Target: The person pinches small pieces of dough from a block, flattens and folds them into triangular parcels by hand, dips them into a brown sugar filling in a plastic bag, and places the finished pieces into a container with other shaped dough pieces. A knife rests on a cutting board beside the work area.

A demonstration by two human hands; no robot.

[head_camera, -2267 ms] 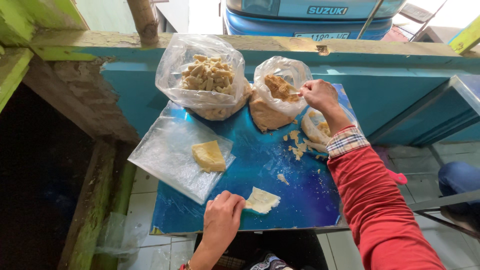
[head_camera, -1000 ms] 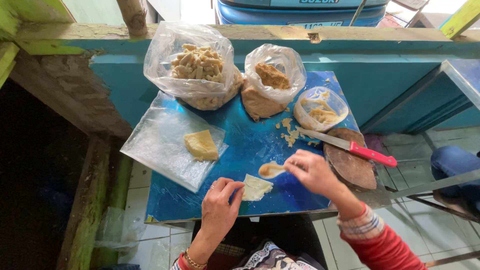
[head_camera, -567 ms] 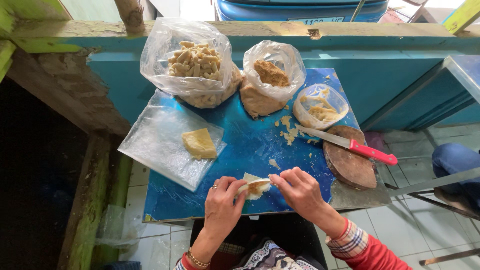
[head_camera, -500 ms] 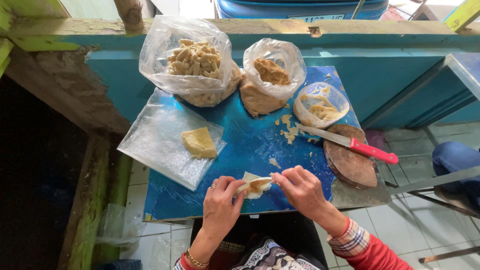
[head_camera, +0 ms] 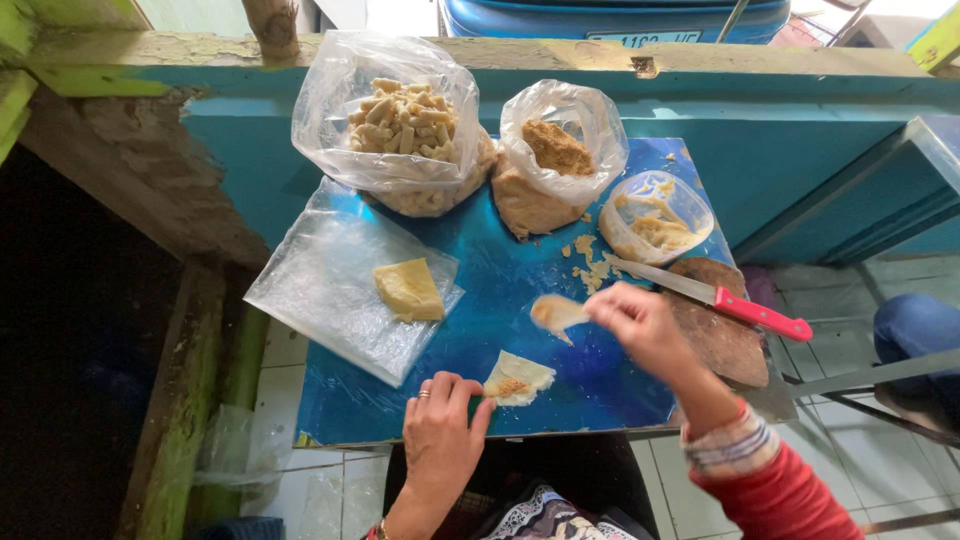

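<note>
Filling now sits on the dough wrapper, pinned to the blue table by the left hand fingertips; half a second ago both hands met there. Right hand has lifted away, pinching a spoon, so one scoop looks delivered

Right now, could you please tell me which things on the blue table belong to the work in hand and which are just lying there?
In use:
left hand on filled wrapper
right hand holding spoon

Lying about:
red-handled knife
yellow block on plastic sheet
bag of rolled pieces
</note>
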